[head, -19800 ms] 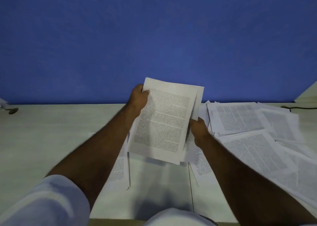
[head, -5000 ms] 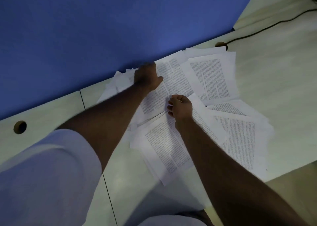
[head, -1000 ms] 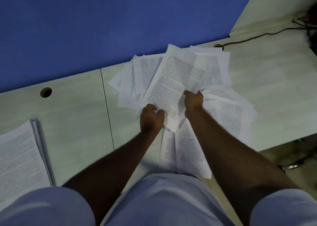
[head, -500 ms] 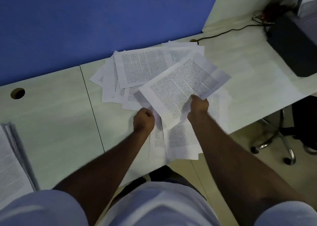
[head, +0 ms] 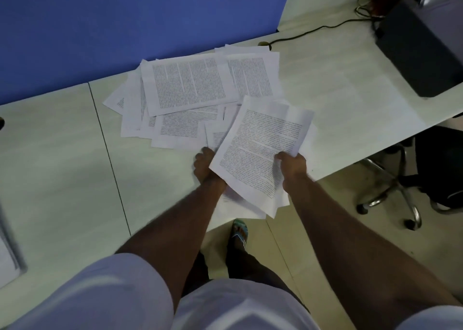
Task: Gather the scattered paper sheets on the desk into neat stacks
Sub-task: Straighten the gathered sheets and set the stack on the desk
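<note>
— Printed white paper sheets [head: 193, 86]: where do they lie?
— Fanned out and overlapping on the pale wood-grain table [head: 57, 159], against the blue partition wall [head: 125, 23]. A separate handful of printed pages [head: 260, 151] is lifted clear of the heap, tilted, its lower end hanging past the table's front edge.

— Who holds that handful?
— Both hands. The right hand [head: 292, 165] has a closed grip on its right edge, thumb on top of the text. The left hand [head: 204, 165] sits under the left edge with its fingers curled around the pages; how far they wrap is hidden by the paper.

— Anything else on the table?
— A black box-shaped device [head: 416, 51] at the far right corner, with a dark cable [head: 313, 32] running from it toward the wall. The edge of another white paper stack [head: 7, 257] shows at the far left.

— And below?
— A tiled floor, a chrome swivel-chair base [head: 393, 199], and a foot in a blue-strapped sandal [head: 239, 232].
</note>
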